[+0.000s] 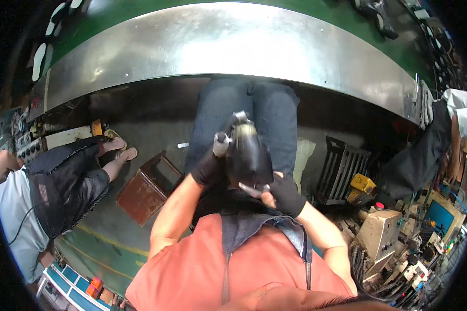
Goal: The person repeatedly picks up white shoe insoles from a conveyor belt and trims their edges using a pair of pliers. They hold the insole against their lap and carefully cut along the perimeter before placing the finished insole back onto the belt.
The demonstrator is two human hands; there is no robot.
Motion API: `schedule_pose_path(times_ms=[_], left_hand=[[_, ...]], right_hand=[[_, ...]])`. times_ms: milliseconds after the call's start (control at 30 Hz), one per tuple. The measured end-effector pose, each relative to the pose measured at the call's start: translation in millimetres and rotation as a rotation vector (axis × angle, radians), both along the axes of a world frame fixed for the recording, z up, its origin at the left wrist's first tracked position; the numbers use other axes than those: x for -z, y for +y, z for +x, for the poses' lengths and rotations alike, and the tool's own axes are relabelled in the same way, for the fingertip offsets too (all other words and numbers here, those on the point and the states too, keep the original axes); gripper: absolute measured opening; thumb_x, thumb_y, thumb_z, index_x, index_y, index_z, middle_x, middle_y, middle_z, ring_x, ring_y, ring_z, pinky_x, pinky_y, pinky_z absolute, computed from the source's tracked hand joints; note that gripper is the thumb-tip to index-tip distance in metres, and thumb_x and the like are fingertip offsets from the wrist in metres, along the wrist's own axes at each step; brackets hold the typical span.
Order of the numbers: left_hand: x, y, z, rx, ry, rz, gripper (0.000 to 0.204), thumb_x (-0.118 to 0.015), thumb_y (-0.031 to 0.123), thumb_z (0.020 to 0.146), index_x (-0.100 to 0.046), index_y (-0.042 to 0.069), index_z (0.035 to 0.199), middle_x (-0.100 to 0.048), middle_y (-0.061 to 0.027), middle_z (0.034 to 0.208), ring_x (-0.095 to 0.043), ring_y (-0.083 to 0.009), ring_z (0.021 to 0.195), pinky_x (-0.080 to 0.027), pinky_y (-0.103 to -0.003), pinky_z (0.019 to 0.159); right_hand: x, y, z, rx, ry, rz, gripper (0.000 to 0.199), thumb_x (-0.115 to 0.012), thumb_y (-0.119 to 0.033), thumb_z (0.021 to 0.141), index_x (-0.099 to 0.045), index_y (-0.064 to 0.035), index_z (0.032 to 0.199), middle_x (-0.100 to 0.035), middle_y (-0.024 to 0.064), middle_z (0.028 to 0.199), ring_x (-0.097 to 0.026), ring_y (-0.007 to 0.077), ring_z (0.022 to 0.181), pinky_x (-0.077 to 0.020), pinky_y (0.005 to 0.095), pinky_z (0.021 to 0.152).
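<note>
My left hand (208, 167) wears a black glove and grips a dark, rounded power tool (249, 153) by its left side, next to a grey knob (221, 143). My right hand (285, 194), also in a black glove, is closed around the tool's lower end, where a thin metal lever (254, 191) sticks out. The tool rests over my lap, above my legs in dark trousers (244, 111). Its shiny front end (240, 117) points away from me toward the curved metal bench edge (233, 46).
A person (52, 186) sits at the left, feet in sandals. A rusty brown box (148, 187) stands on the floor between us. A black slatted crate (342, 166), a yellow item (362, 185) and beige machinery (381, 230) crowd the right.
</note>
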State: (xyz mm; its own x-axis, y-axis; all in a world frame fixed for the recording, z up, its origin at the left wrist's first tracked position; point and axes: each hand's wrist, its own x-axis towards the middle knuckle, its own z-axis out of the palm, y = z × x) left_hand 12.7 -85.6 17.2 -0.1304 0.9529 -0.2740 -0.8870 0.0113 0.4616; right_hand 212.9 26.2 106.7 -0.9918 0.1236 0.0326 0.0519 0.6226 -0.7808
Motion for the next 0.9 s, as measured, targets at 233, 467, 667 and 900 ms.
schedule_pose_path(times_ms=[233,467,667,900], left_hand=[[-31.4,34.9,16.1,-0.063,1.203,-0.511,0.05,-0.05,0.012,0.091,-0.039,-0.002,0.137,-0.051,-0.0272,0.128,-0.055,-0.0415,0.111,-0.044,-0.042,0.095],[-22.6,11.4,35.5,-0.214,1.044,-0.414,0.075,-0.07,0.024,0.084,-0.032,-0.005,0.142,-0.051,-0.0226,0.135,-0.048,-0.0308,0.127,-0.038,-0.036,0.106],[-5.6,13.6,65.7,-0.225,1.45,-0.524,0.092,-0.078,0.031,0.074,-0.029,-0.009,0.141,-0.045,-0.0307,0.135,-0.047,-0.0405,0.125,-0.04,-0.041,0.103],[5.4,12.2,37.1,-0.204,1.373,-0.42,0.079,-0.068,0.033,0.085,-0.031,-0.007,0.142,-0.044,-0.0295,0.137,-0.048,-0.0376,0.125,-0.041,-0.039,0.102]], right_hand=[[-13.1,44.2,-47.1,0.557,-0.58,-0.85,0.043,-0.04,-0.04,0.102,-0.062,-0.0039,0.093,-0.059,0.0012,0.07,-0.053,0.0084,0.06,-0.0435,0.0262,0.054],[-2.5,87.8,-43.1,0.45,-0.638,-1.01,0.039,-0.044,-0.038,0.102,-0.064,-0.0041,0.1,-0.061,-0.0016,0.084,-0.058,0.0109,0.07,-0.0493,0.0251,0.066],[-31.9,107.6,-55.8,-0.102,-0.471,0.129,0.043,-0.053,-0.041,0.092,-0.065,-0.0006,0.084,-0.064,0.0225,0.077,-0.063,0.0372,0.07,-0.0497,0.0422,0.062],[20.9,99.2,-48.1,-0.031,-0.287,0.536,0.041,-0.054,-0.042,0.093,-0.062,-0.0045,0.078,-0.06,0.0158,0.06,-0.062,0.0338,0.055,-0.0487,0.0411,0.052]])
